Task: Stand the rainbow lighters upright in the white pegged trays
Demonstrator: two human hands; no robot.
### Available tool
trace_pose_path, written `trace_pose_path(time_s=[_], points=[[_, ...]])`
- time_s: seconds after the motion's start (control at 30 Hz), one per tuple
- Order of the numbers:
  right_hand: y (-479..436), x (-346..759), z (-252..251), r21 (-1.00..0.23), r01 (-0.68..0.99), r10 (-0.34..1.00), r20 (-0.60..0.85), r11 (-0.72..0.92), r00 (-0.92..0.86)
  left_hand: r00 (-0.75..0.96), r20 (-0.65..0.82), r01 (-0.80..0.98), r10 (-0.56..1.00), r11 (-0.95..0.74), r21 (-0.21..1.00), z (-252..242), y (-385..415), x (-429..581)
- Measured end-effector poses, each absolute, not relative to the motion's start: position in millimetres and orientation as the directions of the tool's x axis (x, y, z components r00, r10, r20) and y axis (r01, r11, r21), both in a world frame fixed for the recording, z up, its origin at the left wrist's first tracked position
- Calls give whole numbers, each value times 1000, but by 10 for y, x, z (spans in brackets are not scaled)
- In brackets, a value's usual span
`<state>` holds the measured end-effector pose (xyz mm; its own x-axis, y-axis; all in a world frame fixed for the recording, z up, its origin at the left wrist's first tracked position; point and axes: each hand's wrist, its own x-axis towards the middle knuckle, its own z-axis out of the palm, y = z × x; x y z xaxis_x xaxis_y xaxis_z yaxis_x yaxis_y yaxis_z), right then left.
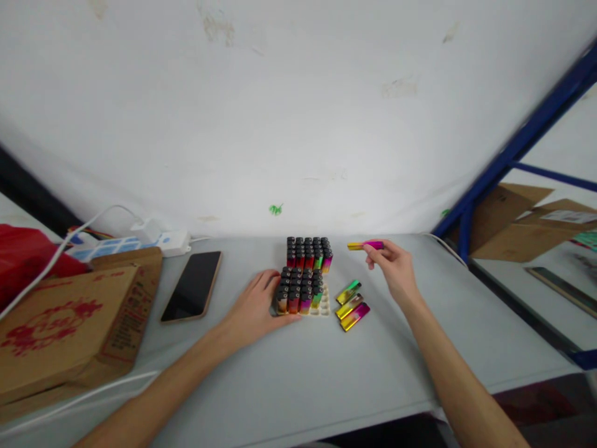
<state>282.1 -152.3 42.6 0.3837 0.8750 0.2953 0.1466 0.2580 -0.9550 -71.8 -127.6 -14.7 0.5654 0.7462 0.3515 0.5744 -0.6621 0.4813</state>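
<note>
My right hand (392, 264) pinches a yellow-and-purple lighter (357, 246) above the table, to the right of the lighter blocks. My left hand (254, 305) rests around the left side and near corner of a pale tray (325, 305), its thumb along the front edge. Upright lighters (301, 289) with black tops fill most of this tray; the right-hand column of slots shows no lighters. Right behind stands a second block of upright lighters (310, 252). Three shiny lighters, among them a green one (348, 291), a yellow one (349, 306) and a yellow-purple one (355, 317), lie flat between tray and right forearm.
A dark phone (192, 286) lies left of my left hand. Farther left are a cardboard box (65, 323), a power strip (175, 242) with white cables, and a red bag (32, 258). A blue metal frame (466, 230) and open cartons (508, 227) stand right.
</note>
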Motion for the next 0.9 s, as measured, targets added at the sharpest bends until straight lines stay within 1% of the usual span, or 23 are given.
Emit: trace_pose_path(time_s=[0.07, 0.13, 0.2, 0.3, 0.43, 0.5, 0.57, 0.67, 0.77, 0.9], points=[[-1506, 2708, 408, -966, -14, 890, 232, 258, 391, 566, 363, 576, 740, -671, 468, -154, -1282, -723], [-1497, 2613, 390, -964, -146, 913, 155, 224, 378, 570, 374, 577, 731, -681, 451, -158, -1291, -723], [-1504, 2539, 379, -957, -228, 935, 96, 181, 341, 575, 379, 580, 725, -688, 436, -160, -1304, -714], [-1541, 2465, 389, -949, -278, 963, 77, 151, 260, 572, 371, 598, 732, -681, 423, -158, -1323, -691], [-1610, 2404, 441, -947, -290, 986, 100, 137, 137, 564, 343, 620, 751, -660, 425, -148, -1341, -672], [-1637, 2376, 460, -951, -290, 993, 83, 103, 81, 558, 334, 625, 760, -649, 433, -142, -1349, -670], [-1654, 2340, 458, -964, -264, 1000, 24, 28, 17, 554, 329, 622, 764, -643, 447, -138, -1359, -668], [-1664, 2254, 412, -976, -184, 992, -104, -117, -77, 546, 332, 619, 769, -637, 459, -142, -1371, -661], [-1671, 2129, 338, -980, -116, 986, -153, -160, -64, 533, 329, 638, 780, -625, 449, -155, -1375, -651], [-1684, 1968, 260, -990, -64, 992, -125, -123, 32, 528, 333, 662, 782, -624, 415, -166, -1368, -646]])
